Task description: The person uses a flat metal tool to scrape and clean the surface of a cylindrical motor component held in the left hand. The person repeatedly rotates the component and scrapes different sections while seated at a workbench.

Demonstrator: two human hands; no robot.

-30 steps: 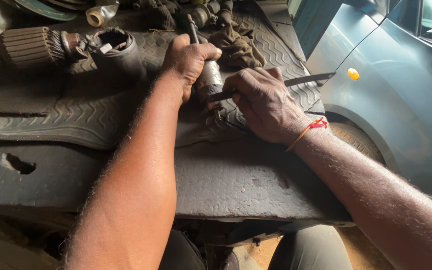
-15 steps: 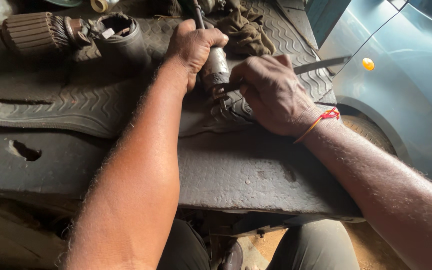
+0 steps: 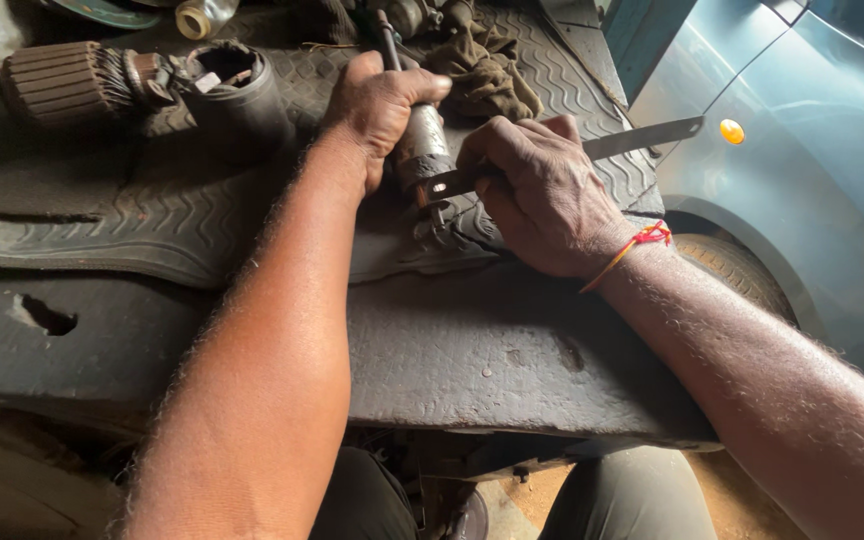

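My left hand (image 3: 377, 105) grips a greasy metal cylinder-shaped part (image 3: 424, 140) with a thin rod sticking up from its top, holding it upright on a ribbed black rubber mat (image 3: 202, 215). My right hand (image 3: 542, 195) is closed around a flat metal blade (image 3: 642, 138), its tip pressed against the lower end of the part. A red thread band circles my right wrist. The spot where blade meets part is partly hidden by my fingers.
A rubber boot (image 3: 237, 90) and a ribbed armature-like part (image 3: 62, 85) lie at the back left. A dirty brown rag (image 3: 487, 70) sits behind my hands. The worn dark bench (image 3: 492, 350) has a hole at left. A blue-grey car body (image 3: 812, 170) and tyre stand at right.
Both hands keep their grip. The view has shifted slightly, so the hands and part sit a little higher and to the right in the picture; the blade stays against the part.
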